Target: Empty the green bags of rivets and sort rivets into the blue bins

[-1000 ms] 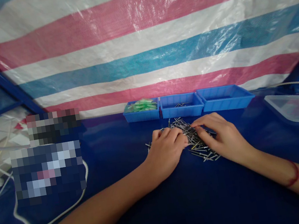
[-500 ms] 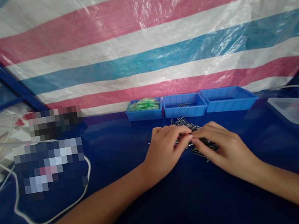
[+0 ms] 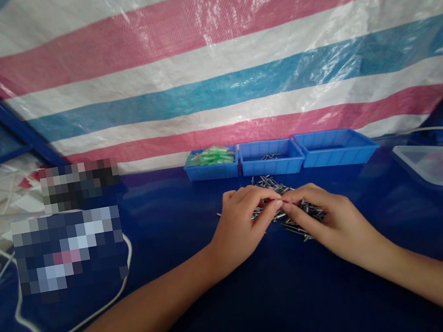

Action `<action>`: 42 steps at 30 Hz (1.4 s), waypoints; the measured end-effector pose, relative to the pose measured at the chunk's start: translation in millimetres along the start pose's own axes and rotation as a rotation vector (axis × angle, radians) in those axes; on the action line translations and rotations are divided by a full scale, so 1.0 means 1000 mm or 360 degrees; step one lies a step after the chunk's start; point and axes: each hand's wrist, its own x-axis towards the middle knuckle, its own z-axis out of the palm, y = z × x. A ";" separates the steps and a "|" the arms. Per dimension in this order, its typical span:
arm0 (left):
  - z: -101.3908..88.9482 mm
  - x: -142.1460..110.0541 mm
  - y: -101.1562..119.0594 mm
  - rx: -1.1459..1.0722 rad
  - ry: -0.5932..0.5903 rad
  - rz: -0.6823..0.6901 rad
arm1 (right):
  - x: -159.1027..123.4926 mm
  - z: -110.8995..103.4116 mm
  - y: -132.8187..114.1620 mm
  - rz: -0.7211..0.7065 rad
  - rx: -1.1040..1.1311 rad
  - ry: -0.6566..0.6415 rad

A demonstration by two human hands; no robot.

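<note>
- Striped plastic sheeting [image 3: 208, 89] hangs behind the fastener pile [image 3: 271, 183]; blue tabletop [image 3: 270, 305] lies under it.
- Pile: thin, nail-like metal pieces, partly hidden below the hands.
- Left hand [image 3: 238, 225] at the pile's left side, right hand [image 3: 335, 212] at its right; fingertips meet over its middle.
- Grip: both thumb-and-forefinger pinches narrow; cannot tell whether a fastener sits between them.
- Just beyond the pile: middle blue bin [image 3: 272, 167], a few fasteners [image 3: 271, 156] inside.
- Judgement: light fingertip pinch works best, low over the pile, so slipped pieces land on it.

Hands [image 3: 236, 228] together at fingertips [image 3: 277, 202], metal pins [image 3: 273, 183] beneath, blue bins [image 3: 273, 167] behind
</note>
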 end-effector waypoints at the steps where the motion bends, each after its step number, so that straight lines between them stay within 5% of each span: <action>1: 0.000 0.000 -0.001 0.0014 -0.0004 0.0003 | 0.000 0.000 0.000 0.0018 0.0013 0.0011; 9: 0.000 -0.001 -0.009 0.0092 -0.0049 0.0035 | -0.002 0.000 0.000 -0.0055 0.0075 0.0293; 17: 0.001 0.002 -0.011 0.0114 -0.0143 0.0058 | 0.004 -0.009 -0.007 -0.0394 -0.0047 0.0136; 25: -0.006 0.009 -0.020 0.0190 -0.0136 -0.0116 | 0.065 -0.018 0.026 0.0111 -0.0107 0.0516; 30: -0.007 0.009 -0.029 0.0362 -0.0423 -0.0109 | 0.098 -0.010 0.059 0.0076 -0.0379 0.0399; 34: -0.007 0.007 -0.027 0.0439 -0.0512 -0.0007 | 0.085 -0.005 0.060 0.0045 -0.0416 0.0330; 42: -0.002 0.005 -0.015 0.0611 -0.0578 0.0213 | 0.020 -0.013 0.022 0.0046 -0.0278 0.0153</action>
